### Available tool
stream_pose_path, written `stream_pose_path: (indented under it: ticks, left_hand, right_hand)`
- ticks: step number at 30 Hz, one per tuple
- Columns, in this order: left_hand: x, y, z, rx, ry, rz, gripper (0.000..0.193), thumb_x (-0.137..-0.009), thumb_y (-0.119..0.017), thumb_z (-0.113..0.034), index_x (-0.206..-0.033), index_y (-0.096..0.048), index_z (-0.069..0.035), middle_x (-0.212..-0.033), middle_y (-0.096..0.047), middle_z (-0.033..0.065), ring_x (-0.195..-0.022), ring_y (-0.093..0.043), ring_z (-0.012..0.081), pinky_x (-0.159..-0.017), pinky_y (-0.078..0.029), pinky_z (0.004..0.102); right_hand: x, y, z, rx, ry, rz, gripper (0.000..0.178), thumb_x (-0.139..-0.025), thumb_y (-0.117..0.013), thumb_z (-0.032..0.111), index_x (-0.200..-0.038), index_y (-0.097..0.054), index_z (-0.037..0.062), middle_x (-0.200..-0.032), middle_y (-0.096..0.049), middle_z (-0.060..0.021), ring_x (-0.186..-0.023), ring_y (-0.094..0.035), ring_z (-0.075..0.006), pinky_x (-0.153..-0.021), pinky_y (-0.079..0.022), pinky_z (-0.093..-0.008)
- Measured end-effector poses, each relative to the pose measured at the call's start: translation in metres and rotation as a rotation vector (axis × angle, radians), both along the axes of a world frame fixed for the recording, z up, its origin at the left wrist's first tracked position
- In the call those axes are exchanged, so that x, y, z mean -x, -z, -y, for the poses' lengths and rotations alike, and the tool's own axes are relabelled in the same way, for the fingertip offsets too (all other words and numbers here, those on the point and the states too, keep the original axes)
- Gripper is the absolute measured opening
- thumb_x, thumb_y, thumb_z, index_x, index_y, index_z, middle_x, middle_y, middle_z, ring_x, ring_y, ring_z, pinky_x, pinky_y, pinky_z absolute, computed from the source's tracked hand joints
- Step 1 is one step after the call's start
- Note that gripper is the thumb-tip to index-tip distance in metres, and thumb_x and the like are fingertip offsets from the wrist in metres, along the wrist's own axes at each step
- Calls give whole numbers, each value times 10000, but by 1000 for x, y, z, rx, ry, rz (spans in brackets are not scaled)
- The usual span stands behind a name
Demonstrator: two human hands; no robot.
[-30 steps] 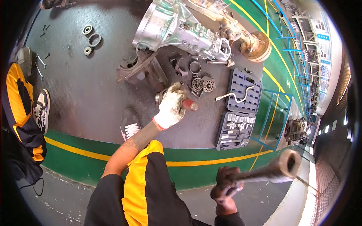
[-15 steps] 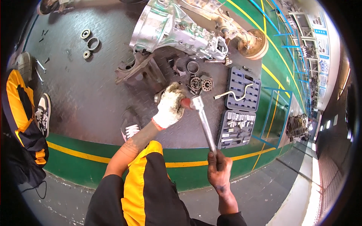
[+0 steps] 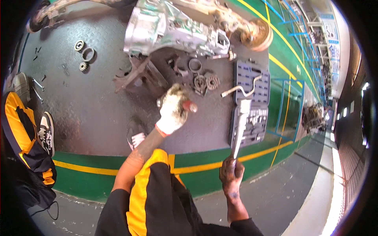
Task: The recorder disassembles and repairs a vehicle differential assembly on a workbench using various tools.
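Observation:
My left hand, in a dirty white work glove, is closed around a tool whose red handle end sticks out to the right. The glove hides most of that tool, so its kind does not show. A dark metal bracket-like casting lies just beyond this hand on the plate floor. My bare right hand grips a silver hammer low on its handle. The hammer's head is raised, apart from the red handle end, and overlaps the socket set in view.
A silver gearbox housing and a rusty axle lie at the far side. Bearing rings sit near the open socket case, with a bent bar across it. Gears lie left. Another person's shoe is at far left.
The hammer has moved right and away from the red handle end, where its head was before. My left hand keeps its hold. The whole view has shifted slightly.

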State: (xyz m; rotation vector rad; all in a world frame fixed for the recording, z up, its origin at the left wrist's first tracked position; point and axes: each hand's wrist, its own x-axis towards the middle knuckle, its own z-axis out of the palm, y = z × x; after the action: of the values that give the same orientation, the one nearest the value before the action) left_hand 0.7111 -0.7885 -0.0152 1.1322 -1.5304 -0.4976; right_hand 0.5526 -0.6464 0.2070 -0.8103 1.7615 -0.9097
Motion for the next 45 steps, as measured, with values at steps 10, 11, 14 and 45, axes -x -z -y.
stream_pose_path:
  ticks: [10,11,14,45]
  left_hand:
    - [-1,-11,0,-50,85,27,450,-757,-734,-14,-1195,-631,-27,-1176,-647,157,-1169,-588,371,-1078,-406,496]
    - [6,-10,-6,-71,98,31,450,-757,-734,-14,-1195,-631,-27,-1176,-647,157,-1169,-588,371,-1078,-406,496]
    - [0,4,-6,-63,25,-2,342,-805,-644,48,-1137,-641,-35,-1164,-646,164,-1173,-587,365,-1084,-397,497]
    - [-50,65,-8,-903,452,-51,846,-757,-719,-447,-1409,-449,21,-1478,-419,259,-1329,-441,433,-1129,-331,493]
  right_hand:
    - [73,226,-15,-219,-297,-937,438,-1002,-538,413,-825,-607,19,-759,-645,-261,-725,-635,-484,-647,-511,-545]
    - [85,250,-33,-141,-346,-1008,438,-1005,-526,422,-848,-613,22,-783,-655,-263,-753,-639,-493,-676,-522,-553]
    - [59,252,-10,-342,-261,-940,412,-994,-541,434,-883,-643,51,-810,-655,-271,-775,-625,-507,-716,-522,-568]
    - [-98,114,168,887,-558,-62,347,-855,-627,-4,-587,-409,29,-539,-441,-69,-434,-394,-165,-438,-313,-324]
